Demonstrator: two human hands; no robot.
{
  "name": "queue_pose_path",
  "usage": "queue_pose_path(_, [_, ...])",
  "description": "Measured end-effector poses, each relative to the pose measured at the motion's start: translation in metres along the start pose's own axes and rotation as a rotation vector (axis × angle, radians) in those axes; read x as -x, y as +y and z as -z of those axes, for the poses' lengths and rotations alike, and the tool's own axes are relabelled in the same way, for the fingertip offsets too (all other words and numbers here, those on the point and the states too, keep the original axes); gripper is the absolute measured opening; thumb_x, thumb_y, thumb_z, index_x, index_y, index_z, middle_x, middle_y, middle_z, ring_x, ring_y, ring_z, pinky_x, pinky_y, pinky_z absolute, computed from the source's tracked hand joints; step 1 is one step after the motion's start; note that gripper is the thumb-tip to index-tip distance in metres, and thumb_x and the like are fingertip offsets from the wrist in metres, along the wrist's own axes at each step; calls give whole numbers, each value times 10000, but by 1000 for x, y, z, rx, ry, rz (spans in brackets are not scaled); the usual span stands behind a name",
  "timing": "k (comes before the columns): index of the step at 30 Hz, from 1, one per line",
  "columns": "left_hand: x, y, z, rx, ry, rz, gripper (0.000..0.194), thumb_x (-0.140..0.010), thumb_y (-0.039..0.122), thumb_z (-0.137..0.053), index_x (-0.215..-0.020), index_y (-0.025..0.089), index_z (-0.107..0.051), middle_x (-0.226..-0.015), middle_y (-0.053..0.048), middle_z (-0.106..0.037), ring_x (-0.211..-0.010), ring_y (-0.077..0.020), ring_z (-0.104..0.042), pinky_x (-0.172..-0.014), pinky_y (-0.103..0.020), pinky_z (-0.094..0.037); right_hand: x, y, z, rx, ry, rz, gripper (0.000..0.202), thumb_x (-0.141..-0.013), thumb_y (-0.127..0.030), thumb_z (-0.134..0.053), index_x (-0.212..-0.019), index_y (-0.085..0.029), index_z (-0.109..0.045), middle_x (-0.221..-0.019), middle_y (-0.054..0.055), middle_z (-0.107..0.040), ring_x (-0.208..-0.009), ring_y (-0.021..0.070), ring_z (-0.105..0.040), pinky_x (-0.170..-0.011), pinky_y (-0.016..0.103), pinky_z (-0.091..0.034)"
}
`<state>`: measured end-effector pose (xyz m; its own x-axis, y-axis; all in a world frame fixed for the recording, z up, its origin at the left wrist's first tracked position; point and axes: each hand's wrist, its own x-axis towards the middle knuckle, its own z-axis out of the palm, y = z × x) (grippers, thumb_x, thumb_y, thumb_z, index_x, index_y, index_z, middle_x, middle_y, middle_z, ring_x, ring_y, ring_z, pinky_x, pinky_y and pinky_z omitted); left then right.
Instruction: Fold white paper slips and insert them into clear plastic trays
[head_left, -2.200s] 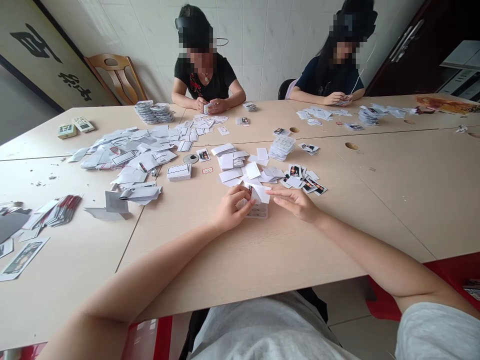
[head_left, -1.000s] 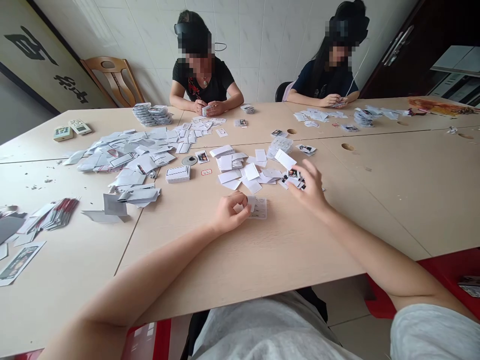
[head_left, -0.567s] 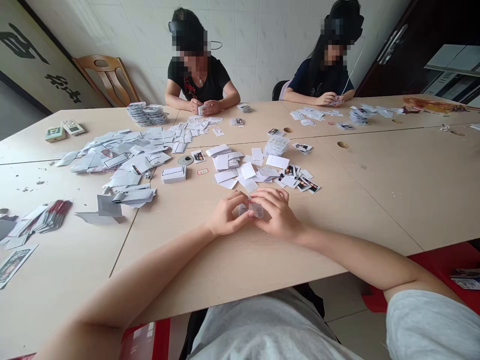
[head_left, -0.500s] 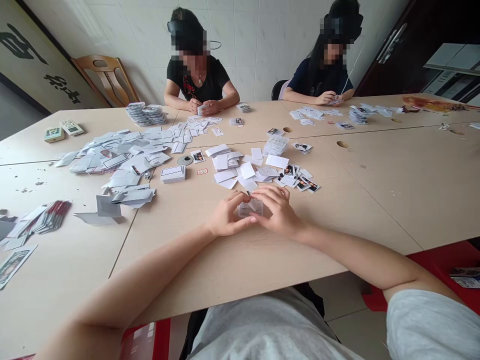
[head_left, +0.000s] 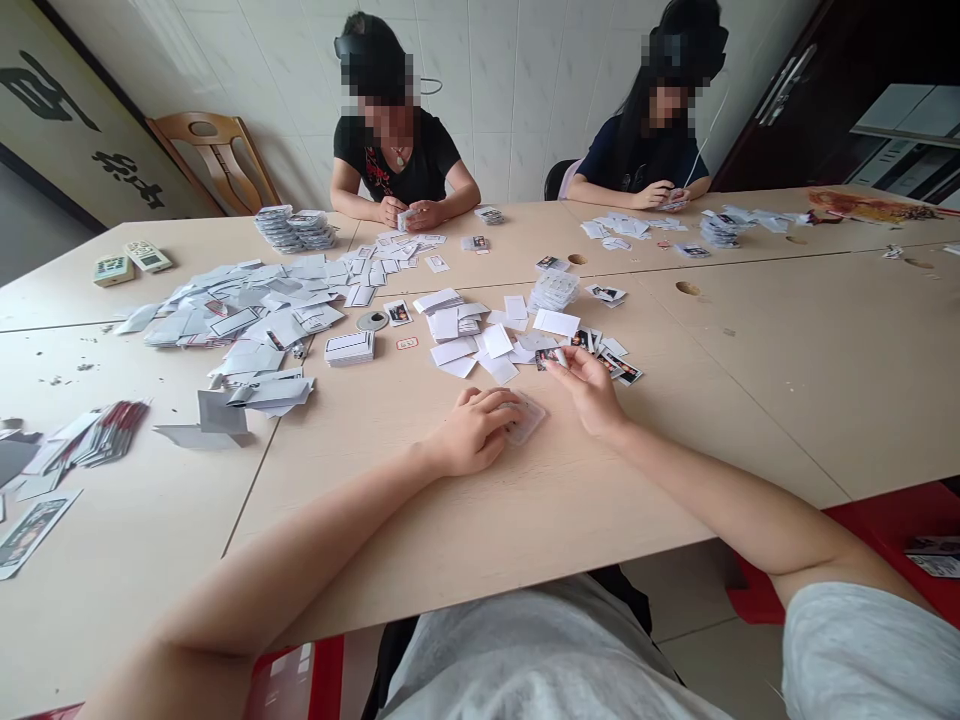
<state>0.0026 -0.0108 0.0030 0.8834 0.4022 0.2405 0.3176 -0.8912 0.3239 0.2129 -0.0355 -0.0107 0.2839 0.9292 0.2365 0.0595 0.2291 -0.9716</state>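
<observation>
My left hand rests on the table with its fingers curled over a small clear plastic case. The fingers cover the left part of the case. My right hand is closed, pinching a small dark photo card between thumb and fingers, just beyond the case. White cards lie loosely spread in front of both hands. Several more photo cards lie to the right of my right fingers. Behind them stands a stack of clear cases.
A large heap of white slips covers the left of the table. A neat card stack and a tape roll are nearer. Across sit two people, one in black, one in dark blue, both handling small items.
My hands have parted. The right one has moved up and right and now holds a photo card. My left hand stays on the clear case, which now lies turned at an angle.
</observation>
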Motion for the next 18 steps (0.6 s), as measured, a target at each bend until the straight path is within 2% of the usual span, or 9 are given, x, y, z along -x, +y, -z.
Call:
queue_pose_path(3, [1, 1, 5, 80, -23, -40, 356, -757, 108, -394, -1043, 221, -572, -1231, -56, -549, -1217, -240, -431, -971, -400, -284, 3, 1, -1, -115, -107, -42, 216, -762, -410, -615, -777, -195, -602, -812, 13, -599, -778, 148, -542, -653, 252, -422])
queue_pose_path(6, [1, 6, 8, 129, 81, 70, 163, -830, 252, -438, -876, 199, -585, -1084, -61, -605, -1077, -227, -513, -957, -392, -286, 11, -4, -5, -127, -171, -52, 214, -788, -409, -588, -771, -201, -639, -807, 14, -610, -784, 154, -544, -651, 254, -425])
queue_pose_path(9, [1, 9, 6, 182, 234, 271, 278, -854, 428, -461, -774, 183, -564, -868, -43, -607, -869, -190, -541, -875, -359, -339, 23, -14, -9, -71, -334, -35, 251, -830, -414, -539, -854, -204, -673, -866, 25, -641, -855, 174, -560, -752, 286, -439])
queue_pose_path(12, [-1, 8, 2, 244, 323, 337, 329, -876, 440, -430, -744, 176, -575, -756, -31, -575, -752, -167, -521, -785, -330, -361, 32, -22, -13, -19, -485, -4, 270, -844, -405, -528, -933, -200, -680, -914, 31, -649, -901, 189, -564, -817, 309, -430])
queue_pose_path(14, [-1, 7, -1, 259, 353, 315, 326, -889, 410, -416, -735, 174, -581, -725, -27, -559, -717, -157, -508, -761, -322, -359, 35, -22, -15, 22, -480, 1, 296, -842, -424, -524, -944, -195, -681, -895, 35, -650, -868, 194, -571, -762, 304, -443])
queue_pose_path(18, [-1, 5, -3, 236, 350, 273, 309, -893, 392, -415, -724, 178, -561, -698, -19, -539, -707, -154, -502, -776, -324, -352, 33, -15, -15, 163, -386, 3, 341, -836, -461, -512, -899, -172, -681, -733, 32, -626, -680, 166, -552, -579, 274, -413])
